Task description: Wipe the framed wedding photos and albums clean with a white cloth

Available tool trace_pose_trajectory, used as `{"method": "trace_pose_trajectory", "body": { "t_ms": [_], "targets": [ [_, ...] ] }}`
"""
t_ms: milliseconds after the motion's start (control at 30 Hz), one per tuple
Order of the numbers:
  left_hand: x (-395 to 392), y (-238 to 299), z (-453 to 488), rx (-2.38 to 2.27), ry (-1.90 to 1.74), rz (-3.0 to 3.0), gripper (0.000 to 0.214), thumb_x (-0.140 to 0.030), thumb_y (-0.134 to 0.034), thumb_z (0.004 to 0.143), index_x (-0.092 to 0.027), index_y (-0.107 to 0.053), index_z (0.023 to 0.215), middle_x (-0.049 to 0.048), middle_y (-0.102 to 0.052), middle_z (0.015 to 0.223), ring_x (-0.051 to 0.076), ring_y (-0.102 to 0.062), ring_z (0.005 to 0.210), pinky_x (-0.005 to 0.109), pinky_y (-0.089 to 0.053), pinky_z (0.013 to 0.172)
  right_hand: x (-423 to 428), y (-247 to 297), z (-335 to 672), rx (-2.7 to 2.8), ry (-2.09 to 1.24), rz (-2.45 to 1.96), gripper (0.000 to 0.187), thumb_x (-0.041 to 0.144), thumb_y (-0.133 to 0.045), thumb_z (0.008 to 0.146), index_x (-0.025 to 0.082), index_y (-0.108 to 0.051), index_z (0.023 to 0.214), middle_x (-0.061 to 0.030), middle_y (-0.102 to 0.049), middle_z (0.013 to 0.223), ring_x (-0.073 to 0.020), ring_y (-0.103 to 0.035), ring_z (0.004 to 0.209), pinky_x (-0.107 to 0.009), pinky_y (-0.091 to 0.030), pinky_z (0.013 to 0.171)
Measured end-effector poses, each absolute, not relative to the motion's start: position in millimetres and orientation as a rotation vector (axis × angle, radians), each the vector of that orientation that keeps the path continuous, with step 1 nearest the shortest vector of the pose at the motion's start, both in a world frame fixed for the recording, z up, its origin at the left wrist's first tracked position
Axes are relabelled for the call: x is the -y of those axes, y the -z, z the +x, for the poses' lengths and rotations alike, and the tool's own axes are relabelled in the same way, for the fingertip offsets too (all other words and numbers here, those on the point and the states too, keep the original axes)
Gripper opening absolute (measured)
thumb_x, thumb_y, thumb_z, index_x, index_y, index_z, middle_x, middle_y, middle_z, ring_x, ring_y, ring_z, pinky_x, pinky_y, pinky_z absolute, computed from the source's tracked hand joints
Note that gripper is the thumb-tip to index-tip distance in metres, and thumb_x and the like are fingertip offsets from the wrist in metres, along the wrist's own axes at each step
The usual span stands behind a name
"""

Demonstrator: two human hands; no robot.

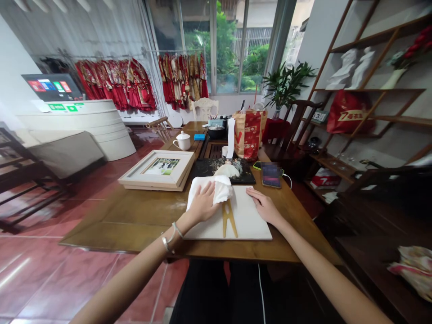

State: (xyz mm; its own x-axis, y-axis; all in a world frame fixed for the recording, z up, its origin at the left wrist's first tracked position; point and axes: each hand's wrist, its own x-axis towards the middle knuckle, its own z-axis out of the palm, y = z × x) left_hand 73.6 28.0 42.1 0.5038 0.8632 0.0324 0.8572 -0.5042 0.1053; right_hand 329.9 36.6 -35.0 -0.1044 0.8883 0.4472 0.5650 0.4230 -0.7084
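A white board (248,216) lies at the table's near edge. On its upper left part is a crumpled white cloth or tissue (222,186). My left hand (203,202) rests on that cloth, palm down and fingers spread, with a silver bracelet at the wrist. Just right of it, a flat golden-brown piece shaped like a letter A (229,220) lies on the board, its top partly covered by the cloth or hand. My right hand (264,204) lies on the board's right side, fingers stretched out and holding nothing.
Stacked picture frames (182,168) lie left of the board. Behind it are a dark tray (205,167) with pale debris and a red-and-tan paper bag (248,135). A phone (271,174) with a cable lies at right. A lidded white cup (183,141) stands farther back.
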Motion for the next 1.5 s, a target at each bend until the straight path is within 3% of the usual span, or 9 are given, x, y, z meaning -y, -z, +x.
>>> {"method": "trace_pose_trajectory", "body": {
  "t_ms": [100, 267, 400, 800, 1200, 1500],
  "targets": [
    [-19.0, -42.4, 77.5, -1.518, -0.111, 2.669, 0.054, -0.033, -0.037, 0.095, -0.012, -0.037, 0.146, 0.016, -0.024, 0.157, 0.033, -0.011, 0.147, 0.059, -0.013, 0.115, -37.2, 35.5, 330.1, 1.79, -0.454, -1.244, 0.042, 0.01, -0.045, 0.082, 0.023, -0.071, 0.113, -0.0064, -0.066, 0.126, -0.0226, -0.055, 0.124, -0.047, -0.037, 0.111],
    [46.1, -43.1, 81.5, -1.398, -0.124, 2.687, 0.059, -0.027, -0.041, 0.091, -0.022, -0.03, 0.149, 0.0087, -0.014, 0.16, 0.033, -0.009, 0.147, 0.063, -0.013, 0.114, -36.3, 35.3, 329.9, 1.789, -0.457, -1.238, 0.042, 0.011, -0.045, 0.082, 0.023, -0.071, 0.113, -0.0067, -0.065, 0.127, -0.0236, -0.055, 0.125, -0.048, -0.038, 0.111],
    [81.3, -44.2, 78.7, -1.258, -0.114, 2.705, 0.062, -0.027, -0.046, 0.088, -0.027, -0.032, 0.148, 0.0057, -0.016, 0.16, 0.033, -0.01, 0.148, 0.062, -0.012, 0.115, -36.1, 35.4, 329.9, 1.787, -0.466, -1.236, 0.043, 0.011, -0.046, 0.081, 0.026, -0.071, 0.113, -0.004, -0.065, 0.127, -0.0229, -0.054, 0.126, -0.047, -0.036, 0.112],
    [-27.3, -37.0, 71.2, -1.639, -0.16, 2.617, 0.051, -0.033, -0.033, 0.096, -0.015, -0.042, 0.143, 0.0168, -0.023, 0.157, 0.035, -0.014, 0.146, 0.062, -0.016, 0.112, -37.2, 34.8, 329.3, 1.784, -0.462, -1.249, 0.04, 0.012, -0.045, 0.083, 0.023, -0.071, 0.111, -0.0062, -0.066, 0.126, -0.0228, -0.056, 0.124, -0.047, -0.038, 0.111],
    [36.4, -39.7, 71.0, -1.3, -0.161, 2.726, 0.049, -0.033, -0.041, 0.094, -0.018, -0.047, 0.14, 0.017, -0.023, 0.157, 0.031, -0.013, 0.147, 0.053, -0.017, 0.116, -36.5, 34.9, 329.5, 1.794, -0.468, -1.249, 0.041, 0.012, -0.043, 0.084, 0.021, -0.071, 0.113, -0.0075, -0.065, 0.127, -0.0243, -0.054, 0.126, -0.049, -0.038, 0.111],
    [-36.1, -32.4, 52.2, -1.517, -0.198, 2.676, 0.052, -0.041, -0.032, 0.098, -0.013, -0.047, 0.139, 0.017, -0.027, 0.156, 0.03, -0.016, 0.147, 0.054, -0.014, 0.116, -36.7, 34.1, 329.5, 1.802, -0.456, -1.262, 0.042, 0.012, -0.042, 0.084, 0.02, -0.071, 0.113, -0.008, -0.065, 0.127, -0.0235, -0.055, 0.125, -0.047, -0.038, 0.111]
  ]
}}
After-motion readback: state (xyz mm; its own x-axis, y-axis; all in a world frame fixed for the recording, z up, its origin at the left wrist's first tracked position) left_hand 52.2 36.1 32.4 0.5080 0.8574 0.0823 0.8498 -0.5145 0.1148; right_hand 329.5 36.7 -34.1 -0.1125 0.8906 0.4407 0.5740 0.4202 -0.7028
